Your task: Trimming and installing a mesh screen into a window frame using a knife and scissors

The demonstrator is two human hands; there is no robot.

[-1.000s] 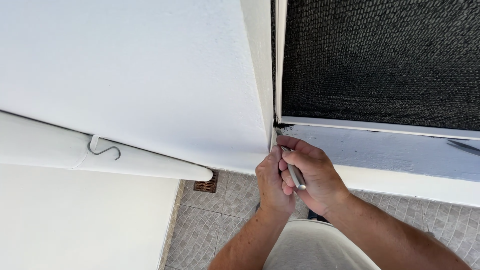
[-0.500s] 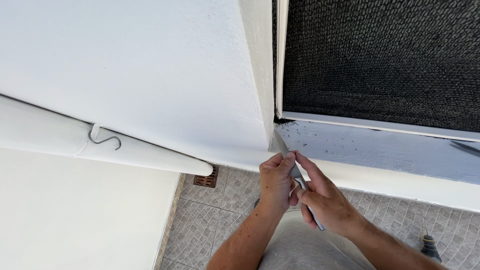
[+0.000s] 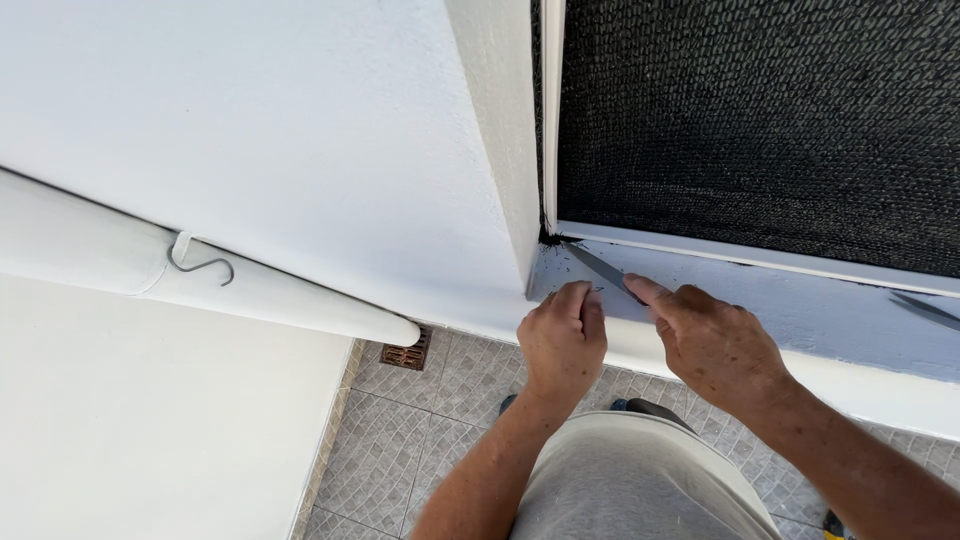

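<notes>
My right hand grips a thin metal blade tool; its tip points up-left into the bottom-left corner of the white window frame. Above that frame is black mesh screen. The blade lies across the pale blue sill. My left hand rests on the sill edge just left of the blade, fingers curled, pinching something too small to make out.
A white wall fills the left, with a white pipe running along it and a metal S-hook on the pipe. Below are grey floor tiles with a rusty drain grate. A second blade lies on the sill at right.
My hands were clasped together around the tool; now they have separated. The right hand has moved right and laid the blade toward the frame corner, while the left hand stays on the sill edge.
</notes>
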